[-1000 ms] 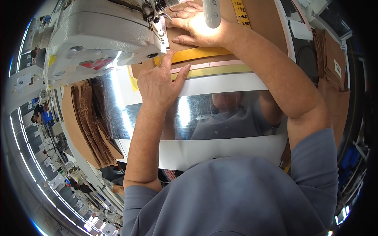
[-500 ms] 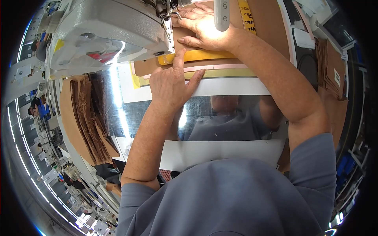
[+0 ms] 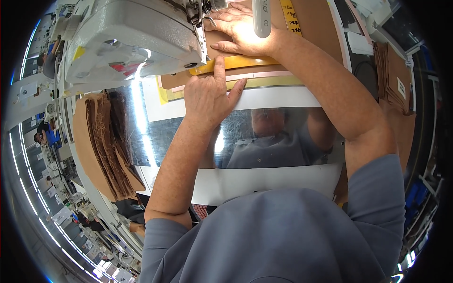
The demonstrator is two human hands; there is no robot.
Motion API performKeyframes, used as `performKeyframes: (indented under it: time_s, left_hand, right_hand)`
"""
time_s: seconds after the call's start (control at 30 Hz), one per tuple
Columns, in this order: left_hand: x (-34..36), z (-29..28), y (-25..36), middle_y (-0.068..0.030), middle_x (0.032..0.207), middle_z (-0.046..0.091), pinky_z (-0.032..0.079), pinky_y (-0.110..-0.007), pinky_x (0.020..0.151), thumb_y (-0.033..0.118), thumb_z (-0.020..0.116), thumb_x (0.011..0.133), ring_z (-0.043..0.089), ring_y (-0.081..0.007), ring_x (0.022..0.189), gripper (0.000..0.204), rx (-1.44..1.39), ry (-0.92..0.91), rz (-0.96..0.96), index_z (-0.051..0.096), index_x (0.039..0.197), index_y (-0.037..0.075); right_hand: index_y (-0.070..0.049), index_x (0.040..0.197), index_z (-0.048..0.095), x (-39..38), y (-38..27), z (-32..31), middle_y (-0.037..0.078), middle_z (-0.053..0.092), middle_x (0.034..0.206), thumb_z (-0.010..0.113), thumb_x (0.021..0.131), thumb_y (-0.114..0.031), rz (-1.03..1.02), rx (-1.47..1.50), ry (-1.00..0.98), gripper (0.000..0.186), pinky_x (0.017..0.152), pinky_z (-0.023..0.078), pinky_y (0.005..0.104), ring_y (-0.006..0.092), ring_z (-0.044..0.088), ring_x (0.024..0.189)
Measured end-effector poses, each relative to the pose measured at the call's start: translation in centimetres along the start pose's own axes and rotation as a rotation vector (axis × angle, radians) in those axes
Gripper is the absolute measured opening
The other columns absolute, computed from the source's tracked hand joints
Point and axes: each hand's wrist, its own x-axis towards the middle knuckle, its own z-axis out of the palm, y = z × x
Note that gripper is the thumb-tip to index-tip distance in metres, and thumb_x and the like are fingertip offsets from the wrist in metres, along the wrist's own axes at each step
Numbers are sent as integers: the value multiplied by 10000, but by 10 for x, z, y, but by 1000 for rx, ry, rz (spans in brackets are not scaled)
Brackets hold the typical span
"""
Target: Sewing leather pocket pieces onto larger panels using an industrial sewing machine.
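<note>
My left hand (image 3: 207,99) rests on layered brown material (image 3: 321,47) right of the presser-foot area of a white sewing machine (image 3: 127,42), index finger stretched onto a yellow strip (image 3: 250,61), thumb apart over pink and pale-yellow edging (image 3: 271,82). Higher up, my right hand (image 3: 240,37) lies flat, fingers spread, on the brown material, partly hidden by a slim white fixture (image 3: 261,19) and lit brightly. A second, marked yellow strip (image 3: 291,19) runs upward to its right. Neither hand grips anything.
Stacked brown pieces lie at the left (image 3: 99,146) and right (image 3: 391,75). A shiny metal plate (image 3: 288,151) and a white board edge (image 3: 264,181) are between me and the work. Other machines and co-workers (image 3: 41,134) line the far left.
Compared with a second ago, my left hand sits slightly farther right of the machine's foot, index finger still extended. My right hand stays flat. The whole view has shifted slightly.
</note>
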Motion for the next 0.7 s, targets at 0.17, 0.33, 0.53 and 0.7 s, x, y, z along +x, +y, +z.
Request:
performKeyframes:
  time_s: [0.17, 0.33, 0.53, 0.7]
  left_hand:
    - [-1, 2, -3, -111, 571, 623, 512, -389, 564, 550, 651, 948, 644, -276, 513, 709, -35, 2, -5, 612, 1328, -47]
    - [-3, 1, 2, -118, 582, 632, 511, -387, 562, 554, 656, 945, 646, -271, 516, 718, -51, 8, -15, 611, 1331, -49]
    - [-1, 1, 0, -117, 602, 647, 507, -379, 594, 568, 666, 938, 657, -269, 541, 718, -56, 21, -44, 632, 1306, -48]
    - [-5, 0, -2, -131, 651, 675, 506, -377, 620, 597, 678, 920, 665, -269, 571, 718, -131, 45, -53, 657, 1302, -10]
  right_hand:
    - [-169, 1419, 554, 4, -4, -1, 70, 559, 1482, 627, 965, -503, -20, 36, -40, 568, 1200, 377, 437, 288, 478, 1410]
    - [-171, 1418, 554, -3, -2, 2, 71, 557, 1482, 633, 961, -503, -47, 9, 22, 570, 1194, 383, 440, 290, 481, 1403]
    - [-174, 1427, 548, 0, -3, -2, 90, 551, 1484, 641, 951, -513, 22, 14, -26, 591, 1197, 377, 437, 300, 480, 1401]
    - [-176, 1420, 555, 0, -5, 5, 92, 556, 1476, 648, 943, -526, 0, 32, 48, 600, 1195, 380, 436, 295, 478, 1399]
